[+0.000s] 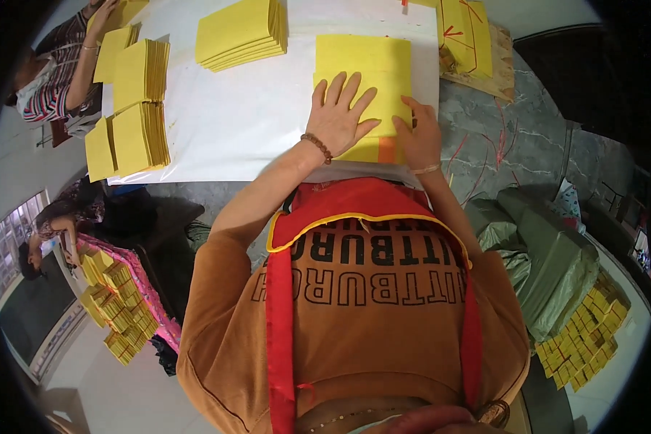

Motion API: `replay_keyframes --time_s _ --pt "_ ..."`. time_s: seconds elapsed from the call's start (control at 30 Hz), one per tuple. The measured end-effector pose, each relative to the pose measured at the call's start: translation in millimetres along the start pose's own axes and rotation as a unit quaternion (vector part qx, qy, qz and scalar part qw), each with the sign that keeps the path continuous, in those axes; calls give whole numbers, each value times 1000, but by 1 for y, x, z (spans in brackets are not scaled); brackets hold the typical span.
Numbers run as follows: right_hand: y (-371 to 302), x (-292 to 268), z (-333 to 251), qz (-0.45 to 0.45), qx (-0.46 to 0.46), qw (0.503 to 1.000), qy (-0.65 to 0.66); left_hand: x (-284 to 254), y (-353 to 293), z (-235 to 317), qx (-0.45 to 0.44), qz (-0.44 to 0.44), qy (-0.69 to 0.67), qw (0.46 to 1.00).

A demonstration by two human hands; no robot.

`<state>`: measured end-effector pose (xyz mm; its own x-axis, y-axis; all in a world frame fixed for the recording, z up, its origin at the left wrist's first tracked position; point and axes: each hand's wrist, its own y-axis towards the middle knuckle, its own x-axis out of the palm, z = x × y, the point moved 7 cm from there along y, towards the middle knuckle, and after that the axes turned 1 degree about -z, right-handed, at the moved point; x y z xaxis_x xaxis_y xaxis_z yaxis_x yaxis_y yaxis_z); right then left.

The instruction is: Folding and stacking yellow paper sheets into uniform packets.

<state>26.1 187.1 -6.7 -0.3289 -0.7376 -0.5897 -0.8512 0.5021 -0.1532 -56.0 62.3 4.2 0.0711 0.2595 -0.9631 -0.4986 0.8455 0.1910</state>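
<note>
Yellow paper sheets lie in front of me at the right part of the white-covered table, with a crease or layered edge across them. My left hand rests flat on the paper, its fingers spread. At the paper's right edge, my right hand is curled, thumb and forefinger on the edge; its other fingers are partly hidden. An orange patch shows on the paper's near right corner, between my hands.
Beyond lies a fanned yellow paper stack. More yellow stacks stand at the table's left. A tied yellow bundle sits on a board at far right. Co-workers are at left. Many yellow bundles lie at lower right.
</note>
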Motion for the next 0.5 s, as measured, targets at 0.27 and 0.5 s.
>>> replay_keyframes --time_s 0.27,0.5 --pt "-39 26 -8 -70 -246 932 -258 -7 1 0 41 17 -27 999" --pt "-14 11 41 -180 -20 925 335 -12 -4 17 137 -23 27 990"
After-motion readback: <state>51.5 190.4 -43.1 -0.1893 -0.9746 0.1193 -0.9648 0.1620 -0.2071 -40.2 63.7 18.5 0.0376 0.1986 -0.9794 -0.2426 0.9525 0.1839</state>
